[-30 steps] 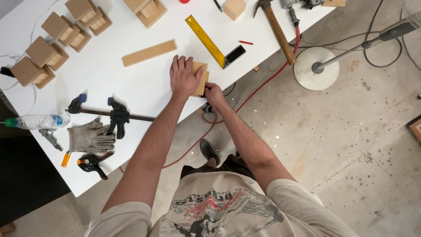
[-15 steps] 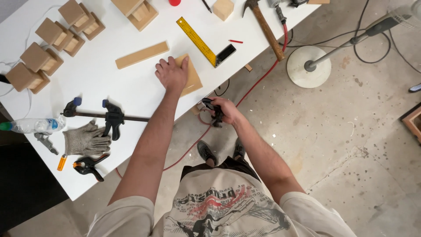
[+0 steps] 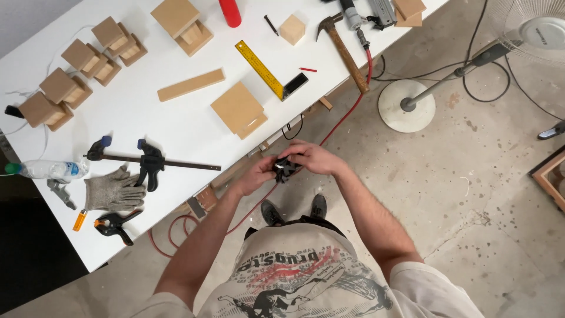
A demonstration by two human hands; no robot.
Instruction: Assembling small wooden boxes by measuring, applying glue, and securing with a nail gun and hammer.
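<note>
You've got a small black object (image 3: 285, 169), looks like hard plastic with a bit of pale detail on it, pinched between both hands out in front of your chest. It isn't sitting on anything: it hangs in the air just off the front edge of the white worktop (image 3: 176, 129), over the concrete floor. Your left hand (image 3: 257, 175) grips it from the left side and your right hand (image 3: 312, 158) wraps over the top and right side, so most of it is covered. Can't really tell its exact shape or which way it's facing, only a little dark chunk pokes out between your fingers.
</note>
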